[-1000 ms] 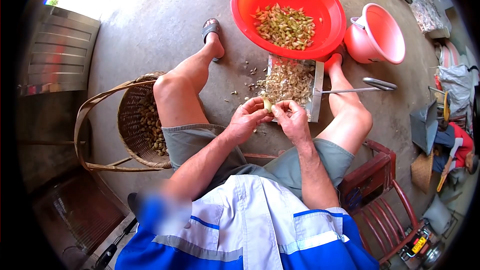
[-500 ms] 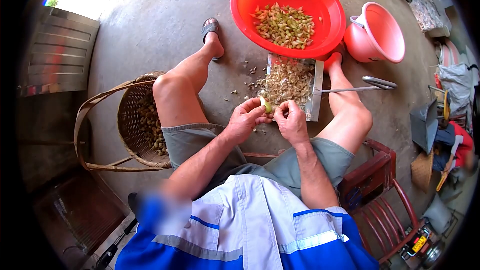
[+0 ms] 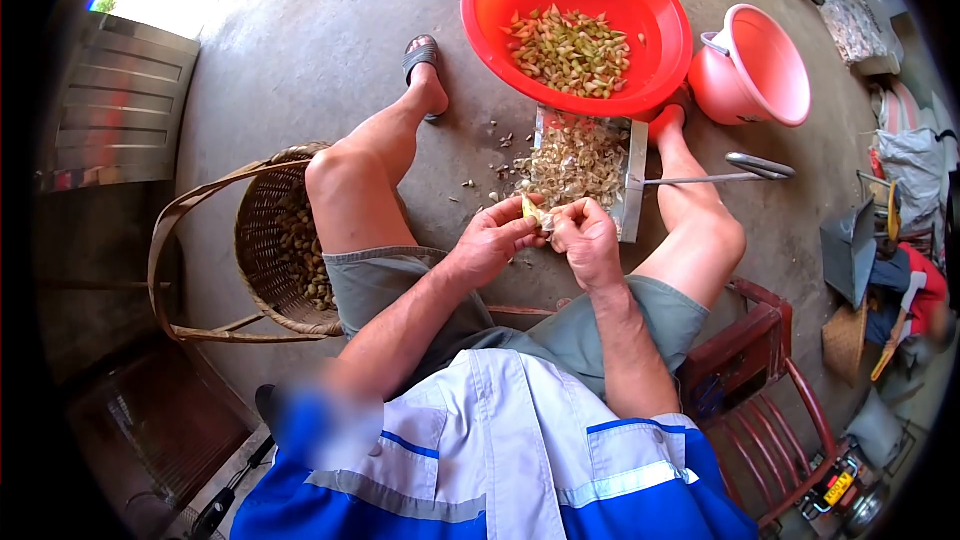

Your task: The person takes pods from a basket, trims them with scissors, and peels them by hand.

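Between my two hands is a pale green, pointed garlic clove (image 3: 531,210), with whitish papery skin at its right end. My left hand (image 3: 492,240) pinches the clove between thumb and fingers. Close against it, my right hand (image 3: 588,244) has its fingers closed on the papery skin. Just beyond the hands lies a metal dustpan (image 3: 635,175) covered with loose dry skins (image 3: 575,165). A red basin (image 3: 655,40) behind it holds a heap of green and pinkish peeled cloves (image 3: 570,52).
At my left knee stands a woven basket (image 3: 255,270) with brownish unpeeled cloves inside. A pink bucket (image 3: 715,90) is right of the basin. The dustpan's handle (image 3: 700,179) reaches over my right leg. A reddish wooden chair (image 3: 765,340) stands at lower right.
My right hand has turned and shifted slightly, and whitish skin now shows between the hands. The clove is tilted and less of its green side shows.
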{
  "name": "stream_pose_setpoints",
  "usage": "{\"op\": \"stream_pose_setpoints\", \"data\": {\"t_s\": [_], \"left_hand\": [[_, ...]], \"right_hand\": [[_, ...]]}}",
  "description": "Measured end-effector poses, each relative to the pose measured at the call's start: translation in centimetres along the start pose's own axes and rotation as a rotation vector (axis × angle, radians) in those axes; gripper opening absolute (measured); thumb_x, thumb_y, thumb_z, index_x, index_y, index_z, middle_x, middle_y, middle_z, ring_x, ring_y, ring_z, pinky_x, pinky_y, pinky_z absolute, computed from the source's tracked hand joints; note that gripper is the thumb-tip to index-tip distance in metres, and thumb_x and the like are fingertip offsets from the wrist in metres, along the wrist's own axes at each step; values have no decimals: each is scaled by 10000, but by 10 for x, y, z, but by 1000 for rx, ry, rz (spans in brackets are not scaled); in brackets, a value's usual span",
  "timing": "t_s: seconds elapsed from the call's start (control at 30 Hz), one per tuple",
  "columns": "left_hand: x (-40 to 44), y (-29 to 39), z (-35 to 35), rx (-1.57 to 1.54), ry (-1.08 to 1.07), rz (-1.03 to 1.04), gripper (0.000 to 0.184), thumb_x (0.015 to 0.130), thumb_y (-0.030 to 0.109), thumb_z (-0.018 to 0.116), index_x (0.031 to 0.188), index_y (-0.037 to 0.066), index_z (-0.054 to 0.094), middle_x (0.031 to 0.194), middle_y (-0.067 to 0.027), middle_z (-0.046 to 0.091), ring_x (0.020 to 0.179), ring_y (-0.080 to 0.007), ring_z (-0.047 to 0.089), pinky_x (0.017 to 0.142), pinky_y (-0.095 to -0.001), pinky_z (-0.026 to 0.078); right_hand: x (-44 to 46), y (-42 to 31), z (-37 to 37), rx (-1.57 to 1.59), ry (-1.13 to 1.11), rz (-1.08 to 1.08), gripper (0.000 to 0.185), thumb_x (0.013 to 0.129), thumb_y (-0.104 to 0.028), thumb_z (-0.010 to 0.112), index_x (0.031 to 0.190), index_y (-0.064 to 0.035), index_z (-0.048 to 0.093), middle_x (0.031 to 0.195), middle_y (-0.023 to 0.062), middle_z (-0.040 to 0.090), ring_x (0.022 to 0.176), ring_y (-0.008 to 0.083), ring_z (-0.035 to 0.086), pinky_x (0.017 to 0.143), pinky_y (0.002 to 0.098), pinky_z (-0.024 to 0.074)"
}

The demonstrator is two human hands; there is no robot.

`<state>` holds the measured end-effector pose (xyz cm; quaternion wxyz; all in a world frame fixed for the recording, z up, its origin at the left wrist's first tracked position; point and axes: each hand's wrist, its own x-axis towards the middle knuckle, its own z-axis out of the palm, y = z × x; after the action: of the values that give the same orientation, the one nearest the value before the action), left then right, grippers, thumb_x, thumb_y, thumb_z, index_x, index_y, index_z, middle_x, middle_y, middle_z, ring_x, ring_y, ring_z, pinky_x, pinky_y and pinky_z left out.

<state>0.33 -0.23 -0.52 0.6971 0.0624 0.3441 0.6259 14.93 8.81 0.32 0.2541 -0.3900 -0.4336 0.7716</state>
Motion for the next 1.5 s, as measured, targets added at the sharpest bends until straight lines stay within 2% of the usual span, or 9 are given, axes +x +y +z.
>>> {"op": "stream_pose_setpoints", "data": {"t_s": [0.17, 0.3, 0.43, 0.67, 0.77, 0.87, 1.1, 1.3, 1.5], "left_hand": [[-2, 1, -1, 4, -50, -39, 409, 952, 85, 554, 1343, 7, 464, 1155, -97, 619, 974, -166, 615, 874, -307, 507], [-3, 1, 3, 40, -8, -19, 401, 952, 89, 560, 1335, 22, 461, 1119, -91, 632, 964, -174, 619, 860, -319, 509], [-3, 0, 5, 97, 7, 9, 345, 949, 81, 561, 1281, 18, 487, 1131, -105, 629, 976, -183, 621, 865, -324, 509], [-1, 6, 6, -88, 69, -36, 290, 943, 52, 545, 1224, 5, 496, 1121, -132, 627, 990, -239, 649, 862, -337, 542], [0, 9, 3, -171, 146, -50, 244, 938, 46, 544, 1177, 5, 514, 1089, -130, 632, 968, -245, 661, 828, -327, 561], [0, 8, -2, -208, 96, -55, 221, 952, 64, 516, 1164, -2, 520, 1058, -139, 640, 956, -237, 661, 849, -335, 553], [2, 0, -4, -129, 113, -56, 224, 939, 48, 553, 1155, 0, 522, 1086, -106, 609, 977, -200, 633, 874, -330, 542], [3, -6, -5, -107, 122, 2, 243, 918, 13, 579, 1156, 1, 531, 1147, -103, 578, 1060, -198, 594, 922, -335, 522], [2, -2, -3, -137, 82, -19, 254, 925, 27, 574, 1176, 7, 535, 1115, -92, 604, 1028, -200, 615, 909, -337, 528]], "right_hand": [[5, -12, -8, 416, 108, 77, 90, 908, -11, 585, 885, -39, 503, 735, 33, 543, 570, 89, 474, 544, 259, 430], [9, -8, -13, 256, 161, -36, 35, 920, -37, 582, 910, -31, 549, 764, 36, 578, 586, 93, 505, 549, 258, 443], [8, -7, -20, -583, 172, -89, 120, 938, -91, 563, 938, 6, 634, 835, 72, 641, 678, 132, 608, 613, 275, 492], [4, -5, -13, -645, 159, -280, 96, 864, -60, 636, 935, 5, 627, 905, 104, 623, 729, 208, 633, 651, 296, 512], [7, -2, -14, -656, 140, -443, 107, 852, -54, 660, 934, 3, 622, 918, 89, 613, 713, 178, 622, 623, 280, 506], [-3, -24, -2, -612, 55, -281, 119, 852, -74, 682, 920, 1, 619, 898, 75, 607, 701, 139, 610, 606, 265, 501], [-5, -18, 10, -561, 27, -307, 135, 841, -79, 708, 902, 0, 617, 857, 68, 603, 692, 122, 624, 596, 258, 507], [-3, -8, 3, -523, 59, -150, 72, 896, -49, 620, 940, 7, 610, 773, 7, 628, 654, 44, 571, 584, 204, 477], [-2, -3, 1, -537, 71, -200, 75, 904, -66, 605, 924, 7, 600, 732, -1, 615, 621, 42, 553, 553, 207, 459]]}}
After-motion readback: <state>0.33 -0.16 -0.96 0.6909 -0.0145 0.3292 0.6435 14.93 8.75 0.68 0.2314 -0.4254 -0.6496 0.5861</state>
